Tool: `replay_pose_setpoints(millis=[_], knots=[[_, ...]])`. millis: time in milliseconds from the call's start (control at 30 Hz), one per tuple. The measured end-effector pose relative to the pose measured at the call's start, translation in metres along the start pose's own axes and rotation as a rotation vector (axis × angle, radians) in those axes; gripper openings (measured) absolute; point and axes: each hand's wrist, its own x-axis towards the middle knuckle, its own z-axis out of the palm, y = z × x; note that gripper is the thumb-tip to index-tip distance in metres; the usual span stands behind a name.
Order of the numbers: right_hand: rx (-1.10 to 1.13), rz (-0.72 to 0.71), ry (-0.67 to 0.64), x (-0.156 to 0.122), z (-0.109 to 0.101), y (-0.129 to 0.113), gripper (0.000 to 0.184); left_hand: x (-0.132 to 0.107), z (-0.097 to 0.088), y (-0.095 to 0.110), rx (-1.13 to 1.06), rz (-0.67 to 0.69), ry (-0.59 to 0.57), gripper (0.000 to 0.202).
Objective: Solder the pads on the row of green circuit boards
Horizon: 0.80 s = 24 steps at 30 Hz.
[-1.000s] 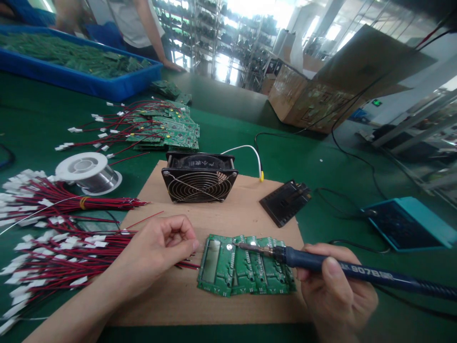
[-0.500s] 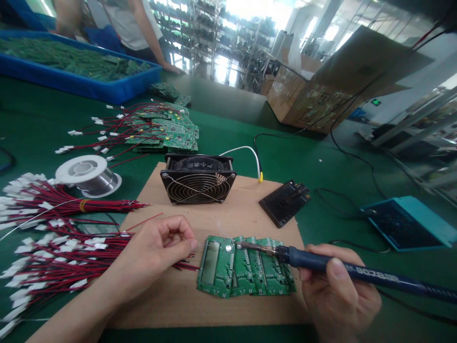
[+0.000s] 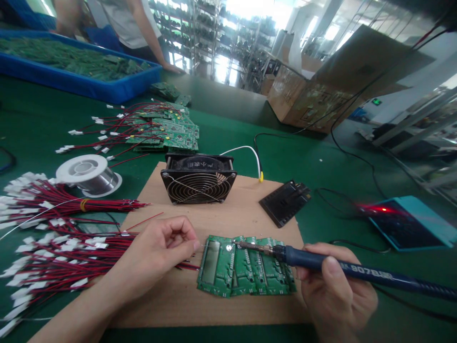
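Probably light, stiff and fragile, the circuit boards [image 3: 246, 269] overlap on the cardboard [image 3: 214, 312], best held by their edges; the right hand [image 3: 335, 281] grips a soldering iron [image 3: 300, 257], the left hand [image 3: 162, 247] pinches thin wire [image 3: 202, 246].

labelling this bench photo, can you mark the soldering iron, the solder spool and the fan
Soldering iron [image 3: 360, 270], head view: on the blue handle, at its printed lettering.
Solder spool [image 3: 91, 176], head view: on the white upper flange.
Fan [image 3: 198, 187], head view: on the front grille.
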Motion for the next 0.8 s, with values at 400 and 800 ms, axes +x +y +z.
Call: replay_pose_setpoints(millis=[400,800], knots=[[-0.009,0.005,-0.011,-0.001,-0.003,0.003,0.015,0.001,0.001,0.002,0.022,-0.034,0.006,0.031],[0.118,0.014,0.153,0.004,0.004,-0.011,0.013,-0.006,-0.005,0.001,-0.003,0.128,0.115,0.026]])
